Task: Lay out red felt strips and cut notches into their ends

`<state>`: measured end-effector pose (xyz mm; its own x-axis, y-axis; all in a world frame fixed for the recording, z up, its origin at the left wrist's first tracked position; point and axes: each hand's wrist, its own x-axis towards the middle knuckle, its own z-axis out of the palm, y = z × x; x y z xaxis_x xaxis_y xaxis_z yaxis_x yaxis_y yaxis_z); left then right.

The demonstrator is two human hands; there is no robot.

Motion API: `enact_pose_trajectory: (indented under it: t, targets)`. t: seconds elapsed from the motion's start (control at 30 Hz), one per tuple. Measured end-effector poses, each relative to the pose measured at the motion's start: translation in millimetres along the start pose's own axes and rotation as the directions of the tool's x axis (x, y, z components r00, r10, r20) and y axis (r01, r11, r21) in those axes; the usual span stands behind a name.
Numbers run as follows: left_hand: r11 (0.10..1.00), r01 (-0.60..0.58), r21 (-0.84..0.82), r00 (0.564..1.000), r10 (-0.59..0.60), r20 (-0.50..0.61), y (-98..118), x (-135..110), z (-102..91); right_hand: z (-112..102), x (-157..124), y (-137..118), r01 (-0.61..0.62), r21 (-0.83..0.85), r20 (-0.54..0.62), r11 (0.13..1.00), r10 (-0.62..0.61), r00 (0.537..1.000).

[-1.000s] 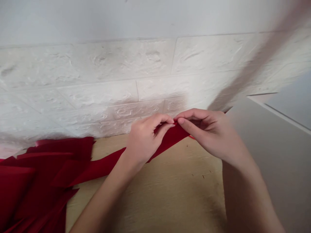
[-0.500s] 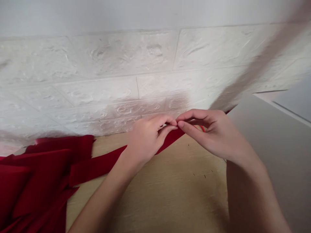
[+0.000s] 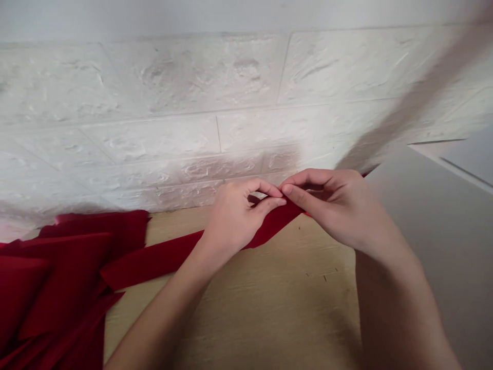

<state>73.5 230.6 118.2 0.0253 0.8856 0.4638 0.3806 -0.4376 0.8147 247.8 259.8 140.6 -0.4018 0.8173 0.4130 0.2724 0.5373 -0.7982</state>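
The cloth pile point(image 3: 65, 288) lies left on the surface point(image 3: 269, 313), a strip point(image 3: 154, 262) reaching rightward from its edge, with the wall point(image 3: 162, 87) behind and a panel point(image 3: 435, 226) at the right.

- My strip's point(image 3: 154, 259) left end, squarer before, now slants.
- Its lower edge now bends beside my left hand point(image 3: 234, 213).
- Orange bit point(image 3: 307, 214) now peeks below my right hand point(image 3: 344, 208).

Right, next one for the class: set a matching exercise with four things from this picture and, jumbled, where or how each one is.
Things:
1. red strip
2. red cloth pile
3. brick-patterned wall
4. smooth panel

Places and states:
A. white, beyond the hands
B. pinched by left hand and right hand
C. grey, at the picture's right
D. heaped at the picture's left

Pairs: 1-B, 2-D, 3-A, 4-C
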Motion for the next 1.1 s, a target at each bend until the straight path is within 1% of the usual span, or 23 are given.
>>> enact_pose_trajectory:
  t: [0.13,0.3,0.4,0.5,0.6,0.7,0.9,1.0,1.1]
  targets:
    - [0.998,0.022,-0.060,1.000,-0.023,-0.017,0,1,0.5,-1,-1,1,-0.048,0.065,0.000,0.997,0.048,0.999]
    - [0.995,0.024,-0.095,0.999,-0.027,-0.030,-2,3,-2.9,-2,-3,2,-0.063,0.134,0.040,0.989,0.058,0.998]
    - [0.992,0.031,-0.125,0.999,-0.035,-0.027,-3,3,-5.3,-1,-3,2,-0.022,0.102,-0.007,0.994,0.023,1.000]
    - [0.990,0.037,-0.137,0.999,-0.042,-0.032,-3,3,-6.7,2,-4,2,0.025,0.009,-0.070,1.000,-0.025,0.997]
    - [0.988,0.050,-0.146,0.997,-0.058,-0.052,-2,4,-7.5,5,-5,1,0.043,-0.030,-0.097,0.999,-0.046,0.994]
    - [0.979,0.068,-0.194,0.996,-0.079,-0.051,-1,4,-8.8,7,-5,0,0.050,-0.013,-0.088,0.999,-0.051,0.995]
    - [0.972,0.087,-0.218,0.996,-0.085,0.016,-2,4,-10.3,6,-6,-3,0.076,-0.080,-0.066,0.994,-0.082,0.994]
    - [0.968,0.097,-0.231,0.995,-0.093,0.028,-5,5,-10.4,5,-5,0,0.074,-0.033,-0.048,0.997,-0.075,0.996]
    - [0.964,0.121,-0.235,0.993,-0.118,0.029,-6,6,-11.2,2,-5,5,0.038,0.006,-0.018,0.999,-0.038,0.999]
